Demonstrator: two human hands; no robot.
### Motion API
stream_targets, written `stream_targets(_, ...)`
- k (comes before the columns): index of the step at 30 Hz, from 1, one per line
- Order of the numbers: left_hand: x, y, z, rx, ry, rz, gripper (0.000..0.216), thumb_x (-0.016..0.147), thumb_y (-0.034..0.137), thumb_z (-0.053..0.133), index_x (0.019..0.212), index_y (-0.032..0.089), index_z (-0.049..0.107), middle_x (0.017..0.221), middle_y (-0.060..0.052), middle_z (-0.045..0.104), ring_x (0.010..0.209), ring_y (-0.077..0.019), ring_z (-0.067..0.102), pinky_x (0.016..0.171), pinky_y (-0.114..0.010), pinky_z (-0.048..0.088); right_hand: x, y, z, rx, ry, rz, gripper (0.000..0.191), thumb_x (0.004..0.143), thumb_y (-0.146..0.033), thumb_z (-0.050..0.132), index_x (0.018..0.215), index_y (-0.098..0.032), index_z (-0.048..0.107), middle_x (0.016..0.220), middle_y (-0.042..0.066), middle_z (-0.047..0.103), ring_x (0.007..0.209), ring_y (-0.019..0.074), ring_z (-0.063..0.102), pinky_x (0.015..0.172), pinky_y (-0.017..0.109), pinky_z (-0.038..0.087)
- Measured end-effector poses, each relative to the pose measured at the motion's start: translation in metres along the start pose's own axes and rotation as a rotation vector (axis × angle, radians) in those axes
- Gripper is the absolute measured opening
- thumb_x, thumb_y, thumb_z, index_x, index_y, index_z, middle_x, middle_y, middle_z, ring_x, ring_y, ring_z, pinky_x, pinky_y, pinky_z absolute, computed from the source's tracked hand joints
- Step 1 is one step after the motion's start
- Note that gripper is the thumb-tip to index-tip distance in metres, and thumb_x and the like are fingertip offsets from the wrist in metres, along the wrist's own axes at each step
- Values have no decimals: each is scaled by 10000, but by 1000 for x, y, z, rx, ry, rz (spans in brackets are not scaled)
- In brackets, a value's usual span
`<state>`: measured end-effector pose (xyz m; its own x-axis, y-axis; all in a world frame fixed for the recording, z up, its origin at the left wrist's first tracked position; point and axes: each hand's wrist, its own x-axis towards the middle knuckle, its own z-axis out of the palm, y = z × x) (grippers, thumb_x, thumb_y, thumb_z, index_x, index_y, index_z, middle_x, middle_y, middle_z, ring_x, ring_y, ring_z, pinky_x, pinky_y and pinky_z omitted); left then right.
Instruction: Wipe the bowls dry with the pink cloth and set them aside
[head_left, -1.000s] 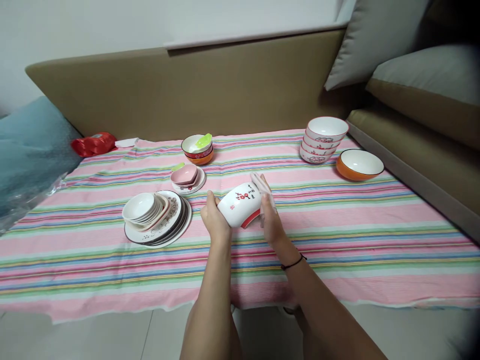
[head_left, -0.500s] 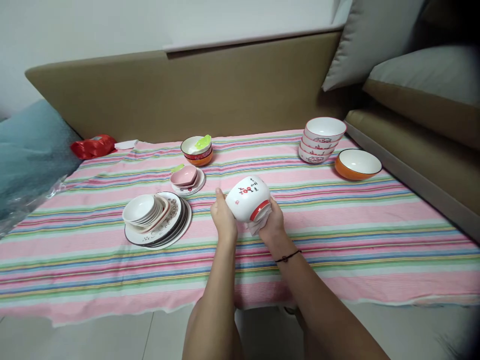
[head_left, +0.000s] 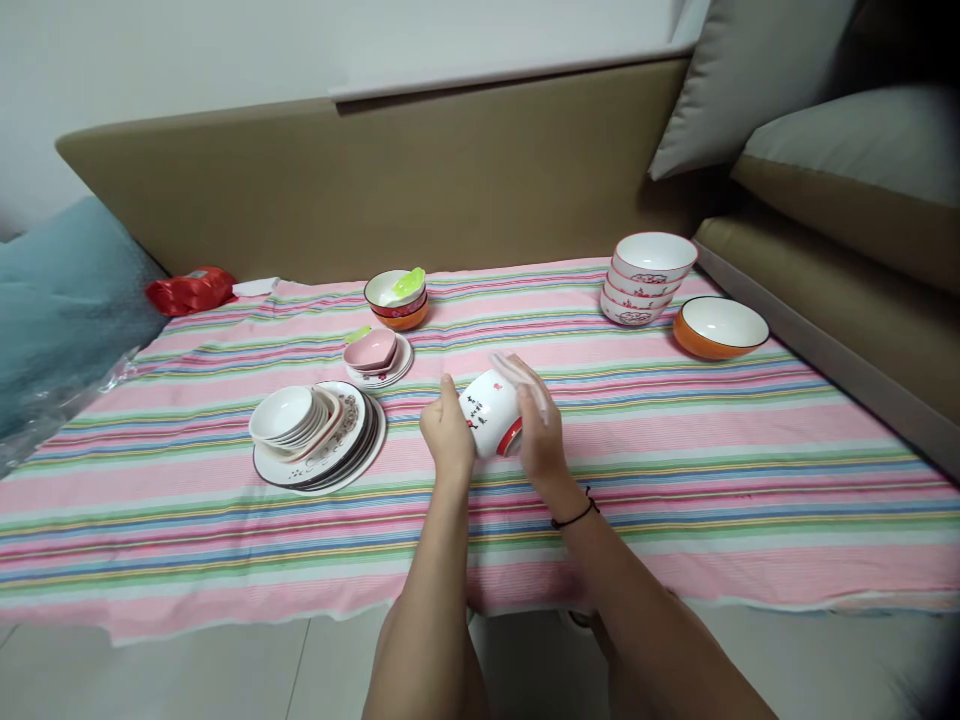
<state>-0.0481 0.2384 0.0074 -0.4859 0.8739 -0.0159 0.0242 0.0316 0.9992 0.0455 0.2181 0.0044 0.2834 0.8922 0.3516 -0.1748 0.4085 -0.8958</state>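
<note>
A white bowl (head_left: pixel 487 405) with black characters, red blossoms and a red foot band is tilted on its side above the cloth. My left hand (head_left: pixel 448 430) is closed on its left rim, thumb pointing up. My right hand (head_left: pixel 544 440) holds a pale folded wipe (head_left: pixel 529 380) against the bowl's right side, its fingers partly covering the wall. A dark cord bracelet circles my right wrist. The bowl's inside faces away and is hidden.
Striped fabric (head_left: pixel 637 470) covers the surface. Plates and small bowls (head_left: pixel 322 460) are stacked at left, pink dishes (head_left: pixel 371 350) and coloured bowls (head_left: pixel 401 318) behind. At right stand stacked white bowls (head_left: pixel 649 290) and an orange bowl (head_left: pixel 720 330). A sofa cushion (head_left: pixel 862 150) borders the right.
The bowl has turned between my hands, so its characters now sit lower left. My right hand and the wipe have moved from under the base up onto the bowl's right side.
</note>
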Motion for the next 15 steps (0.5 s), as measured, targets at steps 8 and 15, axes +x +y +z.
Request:
stream_targets(8, 2, 1, 0, -281, -72, -139, 491, 838, 444, 512, 450, 213, 319, 414, 57, 285, 379, -77, 258, 394, -235, 226, 1, -7, -2, -193, -178, -116, 398, 910, -304, 488, 1301, -330, 556, 1437, -47, 487, 1405, 194, 325, 1216, 446, 125)
stream_targets(15, 4, 2, -2, -469, -23, -12, 529, 832, 426, 538, 484, 220, 198, 472, 73, 169, 414, -64, 164, 406, -226, 176, 8, 12, -7, 381, 5, 342, 359, 925, -445, 438, 1154, -250, 633, 1191, 7, 675, 1216, 169, 549, 1078, 366, 406)
